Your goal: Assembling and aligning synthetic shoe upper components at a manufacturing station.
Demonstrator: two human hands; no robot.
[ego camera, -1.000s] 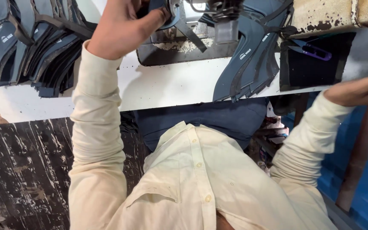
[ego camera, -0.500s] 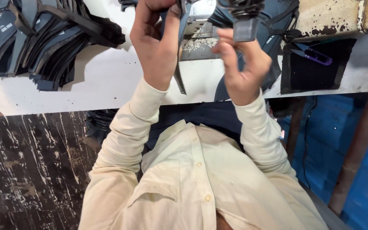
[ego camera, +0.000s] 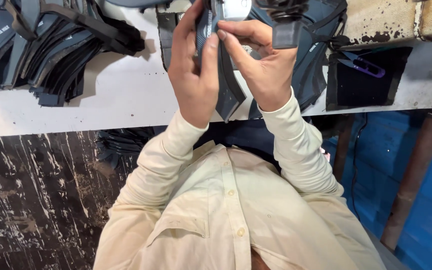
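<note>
Both hands are closed on one dark grey shoe-upper piece, held upright over the near edge of the white worktop, just under the sewing machine head at the top of the view; left hand is wrapped round the piece's left side, thumb pressed to its face; right hand pinches the upper right edge with fingertips meeting the left thumb. The lower tip of the piece hangs free below the palms.

A heap of like dark pieces lies on the worktop to the left, well apart; more cut pieces lie behind the right hand; purple thread snips rest on a black mat to the right.

Judgement on handling: the piece appears thin and flexible, so the edges are best kept aligned by the pinch near the top, with the lower tip supported against twisting; fingertips are best kept clear of the machine head; whether a second layer is held against the first cannot be told.
</note>
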